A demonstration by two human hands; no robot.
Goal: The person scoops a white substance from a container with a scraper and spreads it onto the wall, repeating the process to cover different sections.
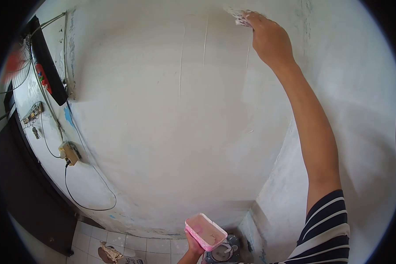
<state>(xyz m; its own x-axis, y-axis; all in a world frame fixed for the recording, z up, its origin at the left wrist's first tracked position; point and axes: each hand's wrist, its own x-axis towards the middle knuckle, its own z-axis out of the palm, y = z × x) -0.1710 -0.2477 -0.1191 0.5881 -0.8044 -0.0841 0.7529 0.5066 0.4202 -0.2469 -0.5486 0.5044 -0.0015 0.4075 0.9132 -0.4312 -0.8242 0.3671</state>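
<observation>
High on the wall (pixel 145 114), my right hand (pixel 270 37) is closed around something smeared with white putty (pixel 241 18); its kind is hidden by the fingers and the smears. White paste coats my fingertips too. A fresh white patch lies on the wall just left of the fingers, and thin raised streaks (pixel 205 42) run down the surface below. Low in the view, my left hand (pixel 193 243) grips a pink rectangular plastic tub (pixel 205 231) by its left side. Pinkish-white residue covers the inside of the tub.
A socket box (pixel 69 152) with a looping cable hangs on the left wall, near a key rack (pixel 33 112) and a long black object (pixel 48 61). A fan (pixel 17 64) is at far left. A round grey item (pixel 222 253) and a crumpled cloth (pixel 111 253) are on the tiled floor.
</observation>
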